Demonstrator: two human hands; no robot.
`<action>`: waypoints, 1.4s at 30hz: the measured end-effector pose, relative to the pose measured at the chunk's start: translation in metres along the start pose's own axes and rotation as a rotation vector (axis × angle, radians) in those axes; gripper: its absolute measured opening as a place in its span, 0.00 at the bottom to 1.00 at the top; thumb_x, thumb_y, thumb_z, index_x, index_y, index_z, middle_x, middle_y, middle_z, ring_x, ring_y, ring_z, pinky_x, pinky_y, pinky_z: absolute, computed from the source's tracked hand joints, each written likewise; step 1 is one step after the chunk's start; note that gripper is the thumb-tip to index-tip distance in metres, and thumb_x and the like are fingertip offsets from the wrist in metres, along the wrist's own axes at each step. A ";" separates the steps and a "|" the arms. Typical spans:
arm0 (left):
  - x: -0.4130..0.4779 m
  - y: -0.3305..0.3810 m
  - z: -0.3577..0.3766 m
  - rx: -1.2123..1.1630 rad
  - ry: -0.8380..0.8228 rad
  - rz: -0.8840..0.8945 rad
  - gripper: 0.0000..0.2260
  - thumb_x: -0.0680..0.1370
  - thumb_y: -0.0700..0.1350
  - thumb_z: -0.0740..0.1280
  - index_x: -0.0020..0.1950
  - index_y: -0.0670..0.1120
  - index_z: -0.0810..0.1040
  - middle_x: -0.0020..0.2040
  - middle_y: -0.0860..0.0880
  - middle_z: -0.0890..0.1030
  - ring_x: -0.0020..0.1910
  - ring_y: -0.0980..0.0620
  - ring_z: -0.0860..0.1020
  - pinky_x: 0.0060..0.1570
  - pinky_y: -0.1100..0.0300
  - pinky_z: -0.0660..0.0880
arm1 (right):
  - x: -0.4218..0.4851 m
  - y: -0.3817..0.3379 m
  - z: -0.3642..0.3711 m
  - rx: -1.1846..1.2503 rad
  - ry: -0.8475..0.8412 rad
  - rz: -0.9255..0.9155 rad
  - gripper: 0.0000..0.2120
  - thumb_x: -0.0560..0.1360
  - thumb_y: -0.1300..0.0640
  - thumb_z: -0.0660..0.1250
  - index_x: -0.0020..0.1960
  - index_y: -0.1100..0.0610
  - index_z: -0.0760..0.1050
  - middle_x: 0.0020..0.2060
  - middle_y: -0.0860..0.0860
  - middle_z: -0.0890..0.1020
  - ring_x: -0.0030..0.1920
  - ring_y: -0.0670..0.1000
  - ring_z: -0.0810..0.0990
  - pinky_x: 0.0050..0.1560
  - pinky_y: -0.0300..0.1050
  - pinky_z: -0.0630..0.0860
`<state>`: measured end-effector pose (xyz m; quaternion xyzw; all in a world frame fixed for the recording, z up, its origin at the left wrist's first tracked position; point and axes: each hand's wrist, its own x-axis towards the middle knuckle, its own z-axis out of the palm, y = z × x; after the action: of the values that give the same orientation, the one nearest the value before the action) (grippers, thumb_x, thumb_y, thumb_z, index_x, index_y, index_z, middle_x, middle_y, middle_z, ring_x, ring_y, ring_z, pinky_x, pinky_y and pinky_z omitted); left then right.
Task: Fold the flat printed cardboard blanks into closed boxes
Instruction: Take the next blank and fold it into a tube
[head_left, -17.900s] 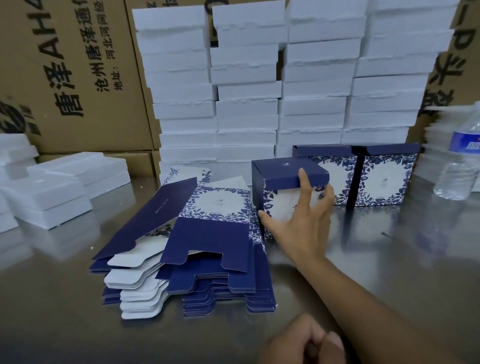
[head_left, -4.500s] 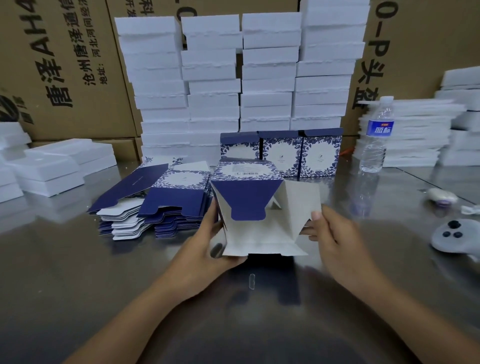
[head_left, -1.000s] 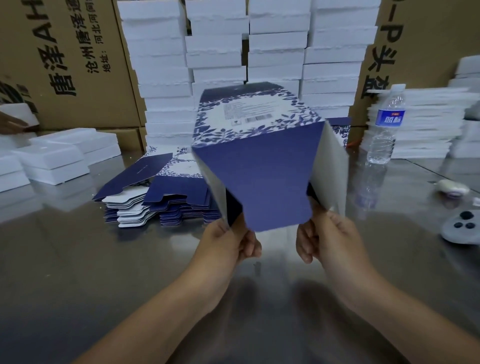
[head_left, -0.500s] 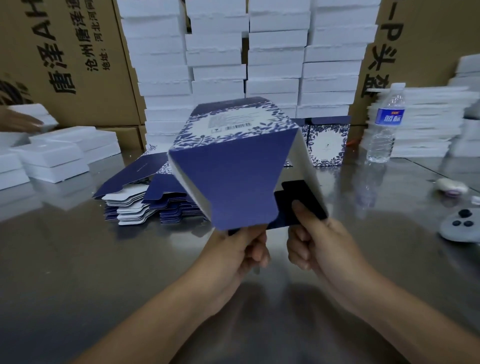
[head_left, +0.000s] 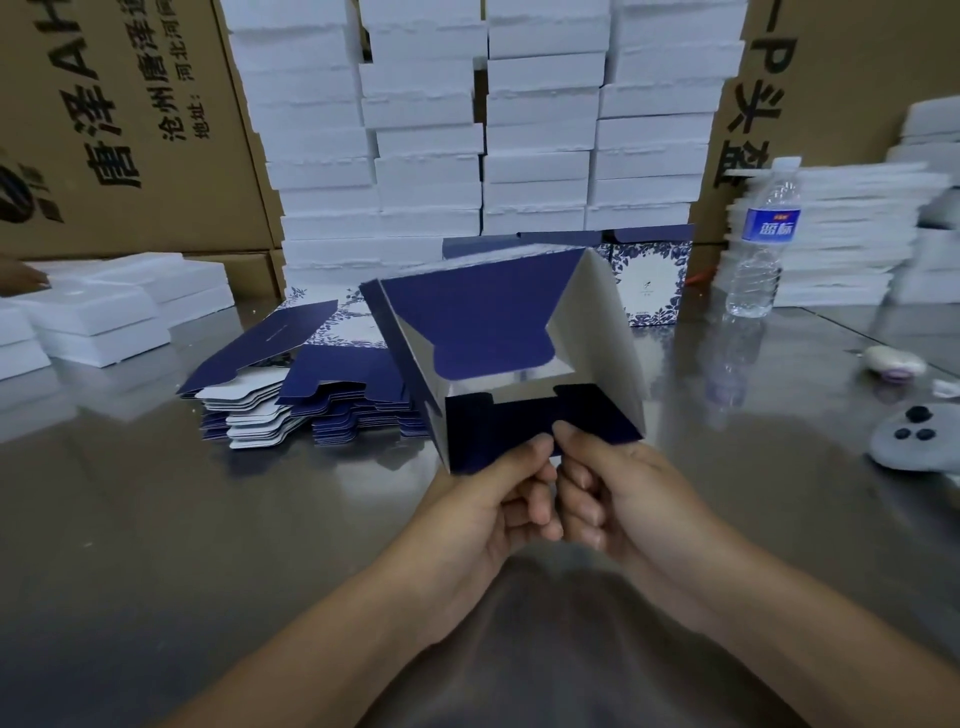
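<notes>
Half-folded box (head_left: 498, 332), open and empty, its flap pinched by left hand (head_left: 498, 499); likewise right hand (head_left: 618, 493)

Both hands (head_left: 550, 499) have tipped the box (head_left: 509, 353) open-end-up, thumbs meeting.

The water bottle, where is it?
In the head view the water bottle stands upright at the right back of the table, beside a stack of white boxes and right of the finished blue boxes.

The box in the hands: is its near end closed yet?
Still open. The box shows its silvery inside; left hand and right hand pinch the lower flap.
</notes>
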<state>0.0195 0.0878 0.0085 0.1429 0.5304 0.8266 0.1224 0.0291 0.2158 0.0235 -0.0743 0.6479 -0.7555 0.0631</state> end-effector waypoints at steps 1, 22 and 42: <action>0.000 -0.001 0.001 -0.006 0.016 0.004 0.09 0.69 0.48 0.68 0.34 0.42 0.77 0.25 0.46 0.72 0.26 0.51 0.74 0.33 0.62 0.75 | 0.000 0.000 0.001 -0.007 0.007 0.006 0.26 0.78 0.50 0.60 0.20 0.52 0.65 0.18 0.51 0.67 0.21 0.49 0.68 0.27 0.38 0.65; 0.005 0.011 -0.008 -0.059 0.184 -0.253 0.10 0.66 0.46 0.70 0.25 0.46 0.77 0.22 0.49 0.70 0.24 0.52 0.75 0.37 0.58 0.76 | 0.004 -0.001 -0.011 0.083 0.096 0.247 0.25 0.70 0.37 0.63 0.26 0.55 0.66 0.20 0.51 0.66 0.19 0.49 0.64 0.26 0.41 0.73; 0.007 0.018 -0.037 0.844 0.336 0.559 0.31 0.74 0.39 0.70 0.62 0.70 0.61 0.57 0.73 0.72 0.58 0.72 0.71 0.53 0.78 0.67 | 0.016 0.015 -0.043 -0.828 0.231 -0.707 0.38 0.73 0.60 0.67 0.69 0.32 0.51 0.61 0.24 0.66 0.63 0.30 0.67 0.55 0.20 0.64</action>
<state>-0.0013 0.0516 0.0106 0.1814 0.7707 0.5540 -0.2573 0.0053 0.2517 0.0025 -0.2224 0.8289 -0.4163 -0.3004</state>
